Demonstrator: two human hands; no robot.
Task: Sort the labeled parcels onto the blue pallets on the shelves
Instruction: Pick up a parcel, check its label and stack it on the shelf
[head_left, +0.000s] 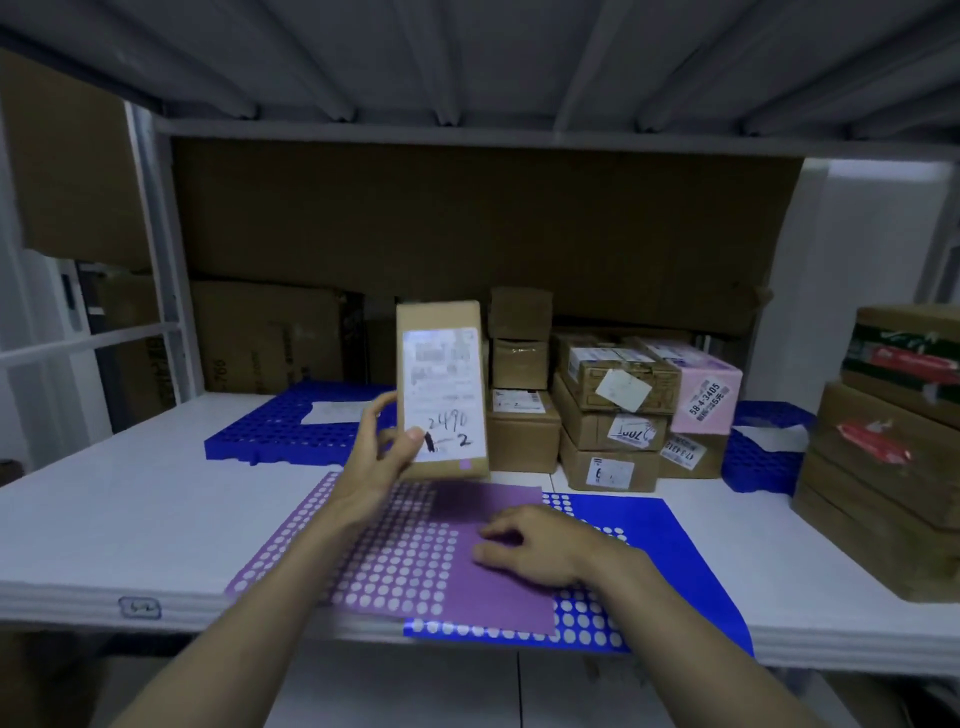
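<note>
The held parcel, a slim brown box, stood upright above the near edge of the white shelf, long axis vertical, its white label facing the camera with handwritten numbers near the bottom. The left hand gripped its lower left edge: thumb pressed on the label's lower corner, fingers curled around the side behind. The right hand rested palm-down on a purple sheet on the shelf front, fingers loosely bent, holding nothing. Behind the parcel sat a blue pallet; right of it, stacked parcels.
</note>
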